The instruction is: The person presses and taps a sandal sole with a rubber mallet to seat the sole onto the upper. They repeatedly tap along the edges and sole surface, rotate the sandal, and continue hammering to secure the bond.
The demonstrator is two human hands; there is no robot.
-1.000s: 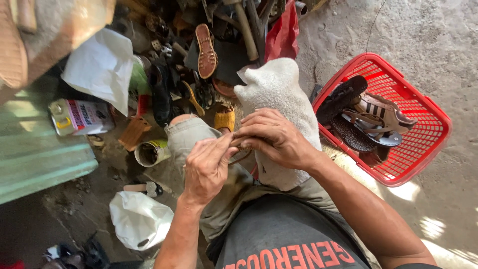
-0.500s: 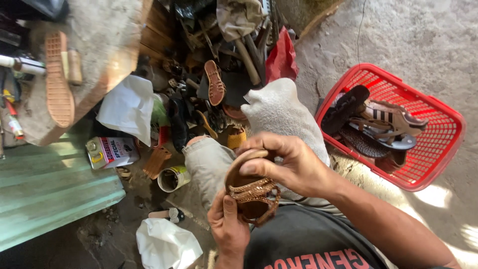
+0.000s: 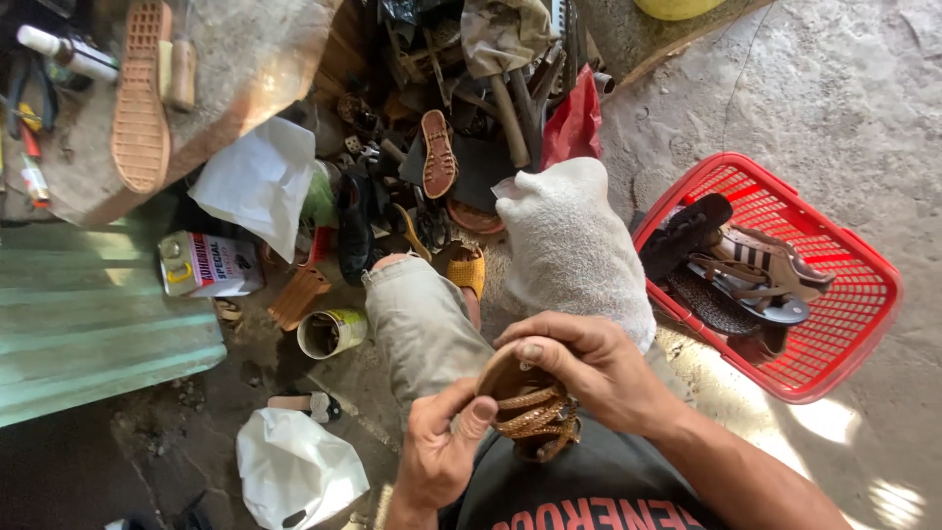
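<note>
Gripping a brown strappy sandal (image 3: 525, 412) just above the lap, the right hand (image 3: 599, 368) curls over its top while the left hand (image 3: 442, 442) clasps its lower edge, with a red basket (image 3: 863, 324) of sandals nearby on the right.

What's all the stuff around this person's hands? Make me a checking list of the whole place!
Surface: rough concrete floor, sunlit patches at right.
Job's things: brown strappy sandal, held over the lap.
Clutter: red basket holding sandals; white cloth on knee; tin can; white bags; loose sole; tan sole on worn bench.
Hands: left hand grips the sandal from below; right hand wraps over its top.
Cables: thin wire on floor.
Surroundings: green panel at left; heap of shoes and tools ahead.
</note>
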